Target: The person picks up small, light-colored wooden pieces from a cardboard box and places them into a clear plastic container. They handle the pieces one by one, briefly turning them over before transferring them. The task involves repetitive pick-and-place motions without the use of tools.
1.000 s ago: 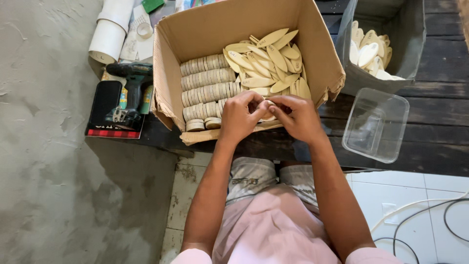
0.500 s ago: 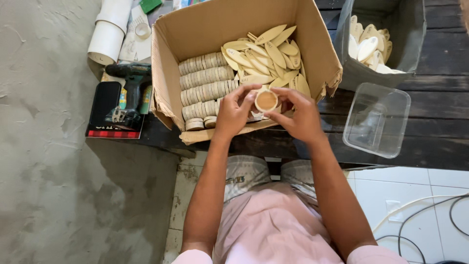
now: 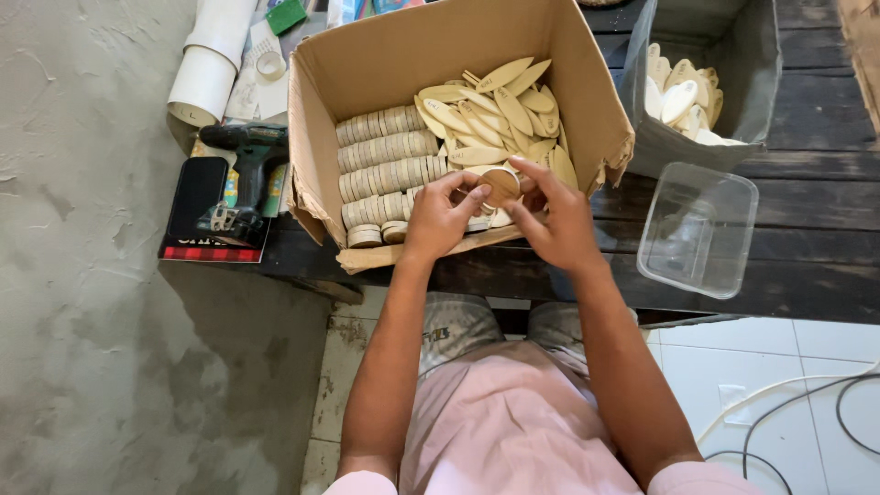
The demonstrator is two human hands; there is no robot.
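Both my hands meet over the front edge of an open cardboard box. My left hand and my right hand pinch a small round wooden disc between their fingertips, its flat face turned up toward me. Inside the box, rows of stacked round wooden discs fill the left side. A pile of leaf-shaped wooden pieces fills the right side.
A grey bin with pale oval pieces stands at the right on the dark plank bench. A clear plastic tub sits in front of it. A cordless drill and white rolls lie left of the box. Cables trail on the tiles.
My hands lifted a round disc out of the box's front corner and now hold it up between the fingertips, slightly higher and further right than before.
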